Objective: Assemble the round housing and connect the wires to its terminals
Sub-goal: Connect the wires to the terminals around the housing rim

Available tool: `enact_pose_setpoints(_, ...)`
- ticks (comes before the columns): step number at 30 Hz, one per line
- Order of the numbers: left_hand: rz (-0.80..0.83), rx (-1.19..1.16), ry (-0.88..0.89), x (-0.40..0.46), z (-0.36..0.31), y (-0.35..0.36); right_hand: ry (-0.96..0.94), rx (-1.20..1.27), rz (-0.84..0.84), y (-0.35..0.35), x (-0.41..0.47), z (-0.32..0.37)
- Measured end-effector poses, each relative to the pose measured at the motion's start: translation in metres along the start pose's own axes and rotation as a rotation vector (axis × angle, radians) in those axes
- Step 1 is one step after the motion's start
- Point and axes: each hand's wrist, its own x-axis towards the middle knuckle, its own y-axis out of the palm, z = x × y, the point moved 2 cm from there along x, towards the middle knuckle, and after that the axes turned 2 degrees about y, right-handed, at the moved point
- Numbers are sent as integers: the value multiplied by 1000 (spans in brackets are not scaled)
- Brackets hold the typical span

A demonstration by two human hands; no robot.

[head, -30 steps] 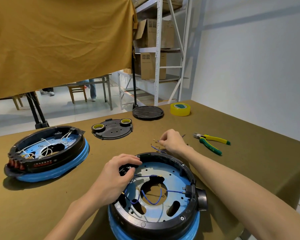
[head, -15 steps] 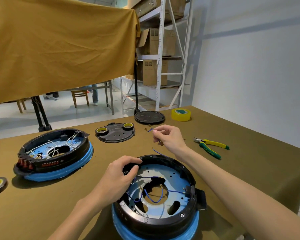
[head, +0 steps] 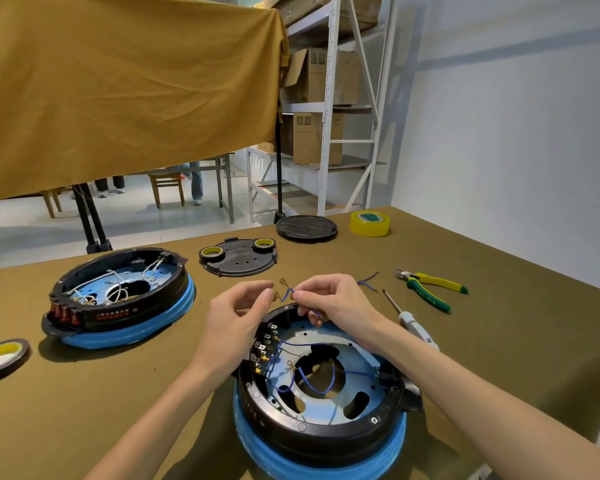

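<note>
Both hands are raised over the far rim of the round housing (head: 321, 386), which sits low centre of the frame on its blue base, open side up. Right hand (head: 333, 301) pinches a short blue wire (head: 286, 293) between thumb and forefinger; the wire's small brass lugs stick out toward the left hand (head: 236, 306), whose fingertips are curled close in on one lug and look to be touching or lightly pinching it, though the contact is too small to be sure of. The step in hand seems to be sorting this jumper's ends before fitting it. Terminal strip (head: 265, 344) runs down the housing's left inner wall, several blue wires already landed on it and looping across the blue plate. To do it well: keep the lug flat and facing the free tab, feed from above, not through the existing loops, and steady the housing with the left hand once the end is lined up. Risk is snagging the fitted wires or bending the lug. Another loose blue wire (head: 368, 280) lies on the table right of the hands, a screwdriver (head: 407, 317) just beside the right wrist, pliers (head: 430, 289) further right. A second housing (head: 118, 296) sits mid left, already wired in white.
</note>
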Motion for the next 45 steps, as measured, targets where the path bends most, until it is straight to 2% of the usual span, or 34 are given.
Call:
enact_pose_setpoints(2, -22, -1, 29, 0, -2, -2, 5, 3, -6, 1, -6, -4)
enact_pose_setpoints(6, 59, -6, 23, -1, -5, -3, -13, 4, -15, 4, -11, -4)
enact_pose_setpoints(12, 58, 113, 137, -7, -6, -1, -45, -23, 56, 8, -15, -4)
enact_pose_setpoints(18, 122, 113, 124, -7, 0, -2, -73, -100, 64, 7, -16, -4)
enact_pose_setpoints(34, 188, 17, 120, -9, 9, 0, -86, -121, 98, 10, -18, -8)
enact_pose_setpoints(45, 236, -63, 11, -14, 3, -1, -19, -123, 126, 14, -22, 0)
